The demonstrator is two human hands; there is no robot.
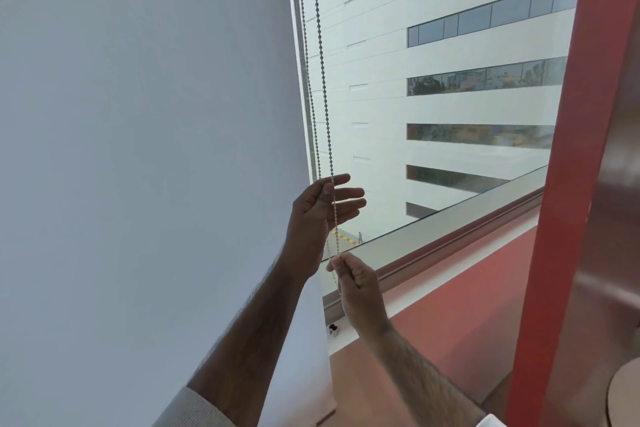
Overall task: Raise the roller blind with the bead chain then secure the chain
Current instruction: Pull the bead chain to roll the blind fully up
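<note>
A white bead chain [320, 45] hangs in two strands from the top of the frame, just right of the roller blind's edge. The pale grey roller blind [138, 132] fills the left half of the view and reaches far down the window. My left hand [322, 215] is raised beside the blind, thumb and forefinger pinching the right strand, the other fingers spread. Lower down, my right hand [356, 284] is closed in a fist around the chain's lower part.
The window glass [450, 97] shows a white office building outside. A sill and red ledge [467, 291] run below it. A red column [561, 184] stands at the right, with a round tabletop edge [623, 395] in the bottom right corner.
</note>
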